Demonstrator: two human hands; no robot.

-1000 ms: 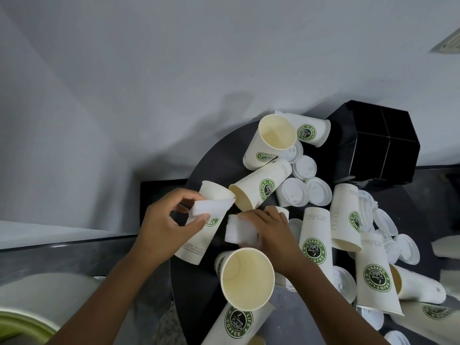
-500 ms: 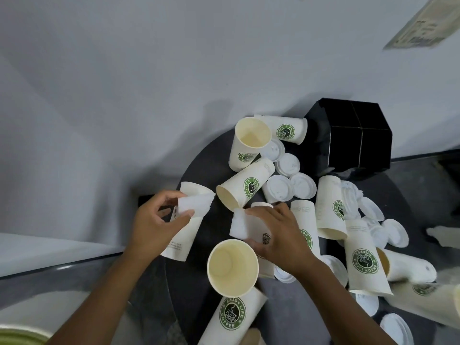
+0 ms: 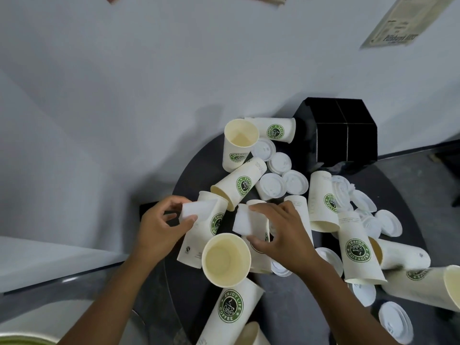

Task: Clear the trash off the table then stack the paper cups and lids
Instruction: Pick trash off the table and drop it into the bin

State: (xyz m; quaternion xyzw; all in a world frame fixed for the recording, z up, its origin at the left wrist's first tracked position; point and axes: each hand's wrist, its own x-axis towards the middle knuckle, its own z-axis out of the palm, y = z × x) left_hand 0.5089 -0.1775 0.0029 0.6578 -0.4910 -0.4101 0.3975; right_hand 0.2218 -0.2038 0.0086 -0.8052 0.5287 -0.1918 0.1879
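Several white paper cups with green logos lie and stand scattered on a round dark table [image 3: 189, 170], among several white lids [image 3: 271, 188]. My left hand [image 3: 161, 226] pinches a white paper scrap [image 3: 198, 210] over a lying cup [image 3: 204, 235]. My right hand [image 3: 278, 235] grips another white paper scrap [image 3: 242, 220] just right of it. An upright empty cup [image 3: 225, 260] stands between my wrists, and a second upright cup [image 3: 239, 143] stands at the back.
A black divided holder box [image 3: 341, 135] stands at the table's far right against the white wall. More cups [image 3: 423, 287] and lids [image 3: 395, 322] crowd the right side. A grey counter edge [image 3: 49, 282] and a green-rimmed bin [image 3: 22, 341] lie at the lower left.
The view has shifted, so the table sits lower and more central. Both hands keep their paper scraps, with the right hand lifted slightly over the cups.
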